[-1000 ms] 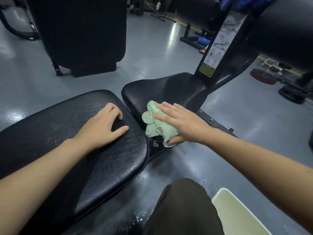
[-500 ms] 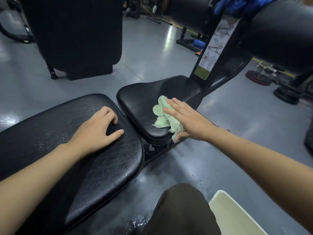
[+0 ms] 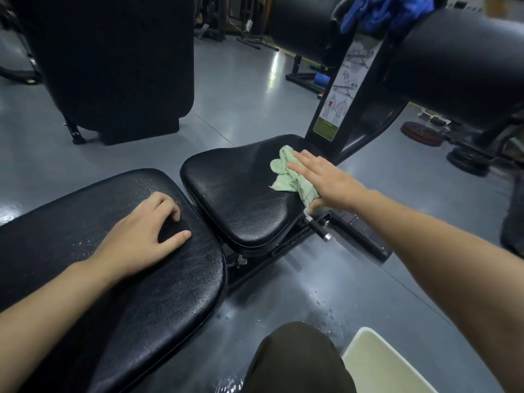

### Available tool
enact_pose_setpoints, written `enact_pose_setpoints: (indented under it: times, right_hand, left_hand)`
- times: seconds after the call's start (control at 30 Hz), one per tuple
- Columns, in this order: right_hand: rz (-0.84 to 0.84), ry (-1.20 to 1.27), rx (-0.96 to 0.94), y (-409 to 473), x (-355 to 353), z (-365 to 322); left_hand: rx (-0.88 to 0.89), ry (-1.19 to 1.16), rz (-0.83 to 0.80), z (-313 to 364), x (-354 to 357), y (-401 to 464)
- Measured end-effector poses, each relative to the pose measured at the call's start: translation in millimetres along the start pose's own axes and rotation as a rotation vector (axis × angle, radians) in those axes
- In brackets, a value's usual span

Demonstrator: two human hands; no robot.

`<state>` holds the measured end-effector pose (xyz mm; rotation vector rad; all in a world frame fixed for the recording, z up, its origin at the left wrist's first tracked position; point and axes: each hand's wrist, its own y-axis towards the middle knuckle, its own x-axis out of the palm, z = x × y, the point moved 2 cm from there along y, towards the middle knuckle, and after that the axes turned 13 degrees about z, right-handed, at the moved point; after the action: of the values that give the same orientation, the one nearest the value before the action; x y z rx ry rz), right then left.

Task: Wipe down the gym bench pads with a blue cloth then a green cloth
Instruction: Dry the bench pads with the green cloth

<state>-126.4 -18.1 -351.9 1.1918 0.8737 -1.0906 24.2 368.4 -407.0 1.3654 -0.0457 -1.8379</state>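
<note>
wiping: right hand [image 3: 326,180] presses the green cloth [image 3: 286,177] on the seat pad [image 3: 241,199], at its far right edge beside the post [image 3: 348,89].
fingers: straight and together, flat on the cloth; thumb tucked under its near edge.
left hand [image 3: 141,236]: braces on the back pad [image 3: 113,279], fingers loosely curled, holding nothing.
blue cloth [image 3: 380,9]: draped on the post top.
tip: keep the palm flat, pressure even, strokes overlapping.
</note>
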Motion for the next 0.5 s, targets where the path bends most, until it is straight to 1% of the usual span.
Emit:
enact_pose_setpoints:
  times: [0.17, 0.27, 0.33, 0.43, 0.5]
  right_hand:
    - [-0.042, 0.070, -0.013, -9.0, -1.3, -15.5]
    - [0.008, 0.209, 0.025, -20.2, 6.3, -36.8]
    - [0.067, 0.343, 0.126, -26.8, 15.8, -51.7]
    - [0.204, 0.516, 0.343, -26.8, 24.8, -68.3]
    - [0.292, 0.567, 0.472, -19.6, 25.8, -74.3]
  left_hand:
    - [0.000, 0.003, -0.006, 0.3, -1.3, 0.8]
    - [-0.001, -0.009, -0.010, 0.2, -1.9, 0.4]
    - [-0.006, -0.023, -0.007, 0.1, -2.5, 0.0]
    - [-0.013, -0.032, 0.000, -0.1, -1.5, -0.9]
    - [-0.019, -0.037, 0.001, -0.2, -1.0, -1.0]
